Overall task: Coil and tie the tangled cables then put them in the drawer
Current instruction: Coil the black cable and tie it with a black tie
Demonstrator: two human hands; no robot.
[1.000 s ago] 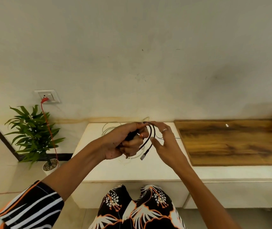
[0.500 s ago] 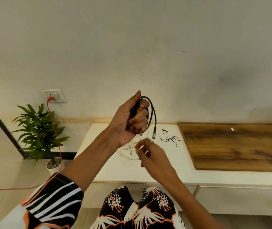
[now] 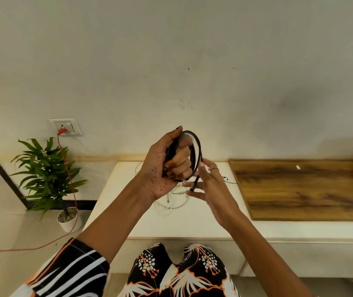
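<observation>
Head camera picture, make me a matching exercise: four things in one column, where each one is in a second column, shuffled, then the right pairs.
Things:
1. black cable
2. white cables
3. orange cord
4. potted plant

Places:
A. plugged into the wall socket, trailing down to the floor
B. on the floor, beside the white bench
C. coiled in the left hand, its loose end at the right hand
D. lying loose on the white bench

Pairs: 1-C, 2-D, 3-A, 4-B
</observation>
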